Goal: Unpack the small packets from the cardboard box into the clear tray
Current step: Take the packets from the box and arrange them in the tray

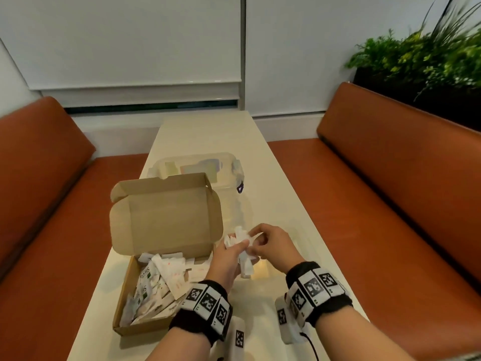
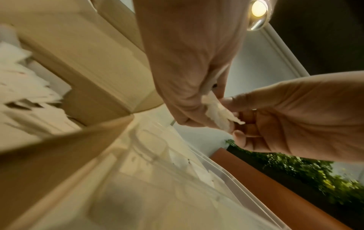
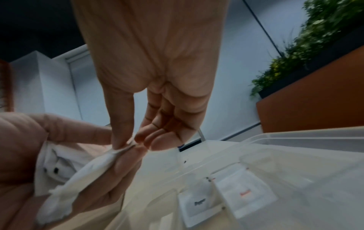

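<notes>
The open cardboard box [image 1: 125, 290] sits on the table's left side, lid raised, with several white packets [image 1: 161, 280] inside. Just right of it, my left hand [image 1: 229, 256] grips a bunch of small white packets [image 1: 236, 239]. My right hand [image 1: 270, 243] meets it, and its thumb and forefinger pinch the end of one packet [image 3: 122, 150] in that bunch [image 3: 88, 169]. Both hands hover over the clear tray [image 3: 295, 135], where two flat packets [image 3: 201, 202] [image 3: 246, 193] lie. In the left wrist view the packets [image 2: 218, 115] show between both hands.
A clear lidded container [image 1: 197, 165] stands behind the box's lid [image 1: 166, 214]. Orange benches [image 1: 390, 204] flank the narrow white table [image 1: 208, 131]. A planter with green plants [image 1: 421, 56] sits behind the right bench.
</notes>
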Demonstrator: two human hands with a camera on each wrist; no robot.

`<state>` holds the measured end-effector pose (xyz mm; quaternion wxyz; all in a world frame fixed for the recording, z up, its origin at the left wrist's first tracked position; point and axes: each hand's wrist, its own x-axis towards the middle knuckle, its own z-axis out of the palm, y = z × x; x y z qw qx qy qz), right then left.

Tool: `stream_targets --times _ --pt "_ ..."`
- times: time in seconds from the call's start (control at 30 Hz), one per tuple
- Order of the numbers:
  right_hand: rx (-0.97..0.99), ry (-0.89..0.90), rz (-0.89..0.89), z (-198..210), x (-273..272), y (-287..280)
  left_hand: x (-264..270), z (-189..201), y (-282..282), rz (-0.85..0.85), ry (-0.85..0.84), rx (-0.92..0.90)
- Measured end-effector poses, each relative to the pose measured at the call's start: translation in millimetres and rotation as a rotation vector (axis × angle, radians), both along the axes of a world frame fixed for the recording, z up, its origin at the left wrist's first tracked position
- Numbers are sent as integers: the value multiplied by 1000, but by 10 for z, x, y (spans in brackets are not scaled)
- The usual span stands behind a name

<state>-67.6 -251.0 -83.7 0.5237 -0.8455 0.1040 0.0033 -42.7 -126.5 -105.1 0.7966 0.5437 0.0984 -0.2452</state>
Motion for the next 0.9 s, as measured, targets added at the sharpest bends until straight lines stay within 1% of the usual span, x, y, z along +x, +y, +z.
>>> stream_targets --times 0.1,0.27,0.33,0.4,0.47,0.6,0.67,0.77,0.9 --pt "60 26 -60 -42 0 -192 26 -60 -151 -1 31 -58" --pt "147 29 -125 -76 29 -481 127 -210 -284 64 60 4" --pt "154 22 -151 -82 58 -563 153 -245 -307 84 71 12" --pt "118 30 -157 -99 104 -626 170 -275 -317 94 80 17" --pt "2 50 -134 -119 168 -686 174 -302 -317 104 89 30" --pt "-388 85 3 -99 352 -770 174 -358 -266 127 113 31" --pt "-536 127 67 -87 444 -766 173 -390 -220 147 136 28" --pt "-678 200 153 -110 568 -711 163 -420 -145 172 168 18" --pt "-794 281 236 -167 687 -600 155 -465 -65 179 167 33"
